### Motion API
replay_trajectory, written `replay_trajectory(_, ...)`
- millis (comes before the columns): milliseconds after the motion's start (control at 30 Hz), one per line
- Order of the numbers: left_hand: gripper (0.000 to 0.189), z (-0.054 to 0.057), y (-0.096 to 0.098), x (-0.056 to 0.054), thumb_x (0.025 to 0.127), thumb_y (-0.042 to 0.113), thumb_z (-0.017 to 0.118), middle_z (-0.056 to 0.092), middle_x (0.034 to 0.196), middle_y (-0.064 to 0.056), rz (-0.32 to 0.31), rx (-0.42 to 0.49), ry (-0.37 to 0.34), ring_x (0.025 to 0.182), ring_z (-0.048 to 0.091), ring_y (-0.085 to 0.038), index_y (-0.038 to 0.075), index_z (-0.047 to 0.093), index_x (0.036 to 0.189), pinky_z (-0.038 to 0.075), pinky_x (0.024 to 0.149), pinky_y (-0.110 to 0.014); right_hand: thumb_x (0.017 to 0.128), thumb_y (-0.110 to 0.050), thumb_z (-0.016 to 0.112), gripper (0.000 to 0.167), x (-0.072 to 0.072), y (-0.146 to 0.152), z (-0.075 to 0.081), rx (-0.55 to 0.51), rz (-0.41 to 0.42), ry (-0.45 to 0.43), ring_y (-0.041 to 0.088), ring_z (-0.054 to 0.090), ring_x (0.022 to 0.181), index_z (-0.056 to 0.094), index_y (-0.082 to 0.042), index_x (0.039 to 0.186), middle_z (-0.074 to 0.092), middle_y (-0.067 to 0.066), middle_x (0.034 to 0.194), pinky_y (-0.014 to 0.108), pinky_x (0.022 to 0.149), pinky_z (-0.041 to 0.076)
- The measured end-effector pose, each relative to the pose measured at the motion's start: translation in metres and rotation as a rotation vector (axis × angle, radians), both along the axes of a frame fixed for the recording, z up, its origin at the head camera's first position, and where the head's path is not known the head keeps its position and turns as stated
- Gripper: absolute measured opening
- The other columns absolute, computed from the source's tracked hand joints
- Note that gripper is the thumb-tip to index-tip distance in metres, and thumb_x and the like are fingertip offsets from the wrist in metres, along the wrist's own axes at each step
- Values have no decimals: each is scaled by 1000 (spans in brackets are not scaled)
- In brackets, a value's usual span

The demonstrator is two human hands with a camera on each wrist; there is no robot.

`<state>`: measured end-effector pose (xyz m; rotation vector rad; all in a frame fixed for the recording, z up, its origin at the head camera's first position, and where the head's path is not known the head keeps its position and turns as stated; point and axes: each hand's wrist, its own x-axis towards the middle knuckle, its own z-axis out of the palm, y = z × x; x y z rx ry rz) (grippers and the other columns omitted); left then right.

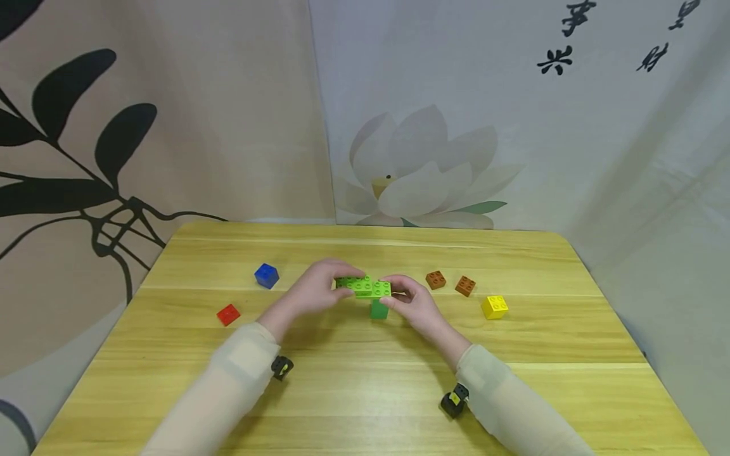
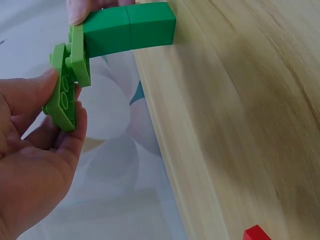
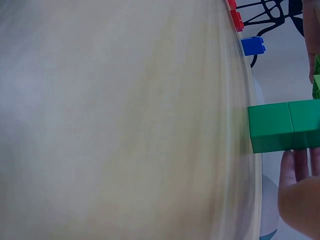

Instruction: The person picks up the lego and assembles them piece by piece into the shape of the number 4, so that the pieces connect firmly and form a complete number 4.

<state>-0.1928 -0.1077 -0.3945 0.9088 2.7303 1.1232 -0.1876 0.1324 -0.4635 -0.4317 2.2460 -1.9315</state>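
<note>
In the head view, my left hand [image 1: 324, 286] pinches a light green flat building brick [image 1: 352, 285] between thumb and fingers. This brick overlaps a second light green flat brick [image 2: 80, 62], which sits on two stacked dark green bricks [image 2: 131, 29]. The studs of both light green bricks face up in the head view. On the other side, my right hand [image 1: 415, 304] grips the upper part of the dark green stack, with its thumb at the near side. The right wrist view shows its fingers behind the dark green bricks, partly hidden by them.
On the wooden table [image 1: 365, 392], a blue brick [image 1: 266, 275] and a flat red brick [image 1: 228, 315] lie to the left. Two brown bricks [image 1: 436, 280] and a yellow brick [image 1: 494, 307] lie to the right. Printed cloth [image 1: 256, 126] hangs behind the table.
</note>
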Motion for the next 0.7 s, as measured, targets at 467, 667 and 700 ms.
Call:
replay_trajectory(467, 35, 5, 6, 2, 88, -1, 71, 68, 118, -9, 14, -48, -41, 111, 61, -27, 7, 70, 122, 48, 98, -45, 91, -5, 71, 37, 0, 0, 0, 7, 0, 7, 31, 57, 114, 61, 2, 126, 63, 18, 119, 37, 98, 49)
replay_trajectory(667, 35, 5, 8, 1, 87, 0, 72, 68, 118, -8, 34, -50, -57, 111, 61, -27, 8, 71, 121, 49, 98, -44, 91, -7, 72, 36, 0, 1, -1, 11, 0, 29, 30, 59, 113, 62, 1, 124, 64, 17, 118, 37, 98, 50)
replay_trajectory(700, 35, 6, 8, 1, 87, -1, 72, 68, 118, -9, 37, -51, -59, 111, 62, -27, 8, 71, 121, 49, 98, -45, 91, -6, 71, 36, 0, 1, -1, 12, 0, 26, 29, 59, 113, 61, 2, 125, 64, 17, 118, 36, 98, 50)
